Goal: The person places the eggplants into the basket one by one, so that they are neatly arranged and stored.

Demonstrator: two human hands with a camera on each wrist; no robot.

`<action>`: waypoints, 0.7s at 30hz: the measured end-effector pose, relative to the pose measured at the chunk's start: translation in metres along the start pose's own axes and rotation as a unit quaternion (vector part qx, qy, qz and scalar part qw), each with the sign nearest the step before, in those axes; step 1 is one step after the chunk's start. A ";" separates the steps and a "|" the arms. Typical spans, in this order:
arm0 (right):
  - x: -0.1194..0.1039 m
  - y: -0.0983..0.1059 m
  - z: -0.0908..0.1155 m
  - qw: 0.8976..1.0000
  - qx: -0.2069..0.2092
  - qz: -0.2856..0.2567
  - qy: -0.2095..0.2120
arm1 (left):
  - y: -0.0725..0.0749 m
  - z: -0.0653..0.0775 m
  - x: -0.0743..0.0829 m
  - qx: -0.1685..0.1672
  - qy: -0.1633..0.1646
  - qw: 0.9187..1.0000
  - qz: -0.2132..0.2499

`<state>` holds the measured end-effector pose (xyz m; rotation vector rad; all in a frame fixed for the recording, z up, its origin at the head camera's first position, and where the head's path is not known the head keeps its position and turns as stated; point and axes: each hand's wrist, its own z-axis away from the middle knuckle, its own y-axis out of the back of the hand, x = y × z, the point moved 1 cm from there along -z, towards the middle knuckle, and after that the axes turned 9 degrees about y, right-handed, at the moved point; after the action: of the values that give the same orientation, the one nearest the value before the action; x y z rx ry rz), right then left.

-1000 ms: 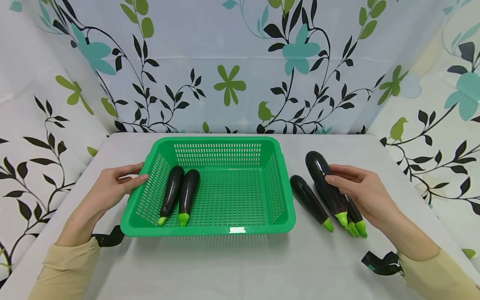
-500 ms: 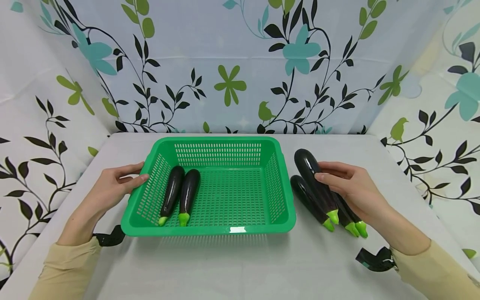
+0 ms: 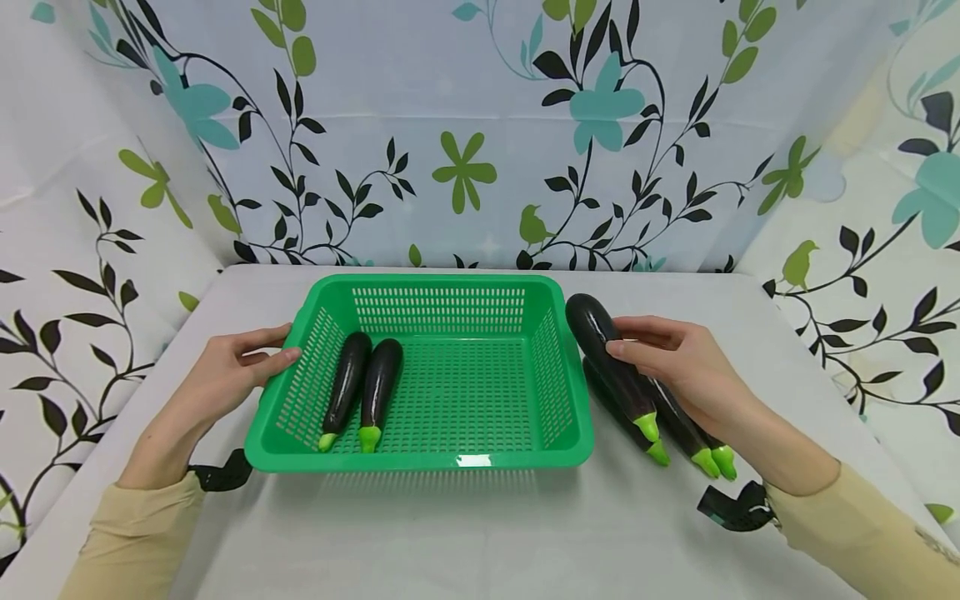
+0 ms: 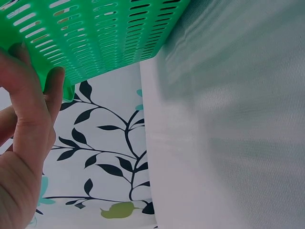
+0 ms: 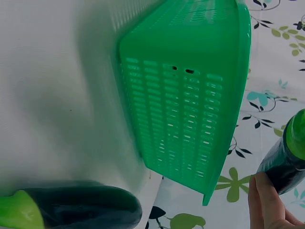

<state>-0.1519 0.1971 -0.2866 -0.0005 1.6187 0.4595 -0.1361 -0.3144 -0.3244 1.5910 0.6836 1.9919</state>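
Note:
My right hand (image 3: 675, 358) pinches an eggplant (image 3: 611, 358) between thumb and fingers, holding it raised beside the right rim of a green plastic basket (image 3: 465, 459). In the right wrist view this eggplant (image 5: 281, 164) is off the table, its green stem end toward the camera. My left hand (image 3: 232, 367) grips the basket's left rim, fingers on the edge; the left wrist view shows the hand (image 4: 28, 119) at that rim. Inside the basket, two eggplants (image 3: 381, 387) lie side by side at the left. Several more eggplants (image 3: 678, 417) lie on the table below my right hand, partly covered.
A white cloth covers the table (image 3: 465, 533). Behind and at both sides hangs a patterned curtain (image 3: 480, 100) with leaves, flowers and birds. Black wrist-camera mounts (image 3: 738, 507) sit at both wrists.
My right hand has carried the eggplant left, from over the pile toward the basket's right rim. My left hand stays on the left rim.

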 end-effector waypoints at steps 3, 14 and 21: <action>-0.002 -0.004 -0.003 1.000 -0.004 0.006 0.006 | 0.000 0.000 0.000 -0.001 -0.001 1.000 -0.001; -0.014 -0.014 -0.022 0.999 -0.011 0.028 0.019 | -0.001 0.000 0.000 -0.004 0.001 1.000 -0.001; -0.033 -0.027 -0.035 0.999 -0.015 0.003 0.050 | 0.000 0.000 0.001 0.001 0.002 1.000 -0.005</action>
<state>-0.1748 0.1530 -0.2615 -0.0423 1.7104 0.4942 -0.1362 -0.3136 -0.3239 1.5816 0.6936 1.9894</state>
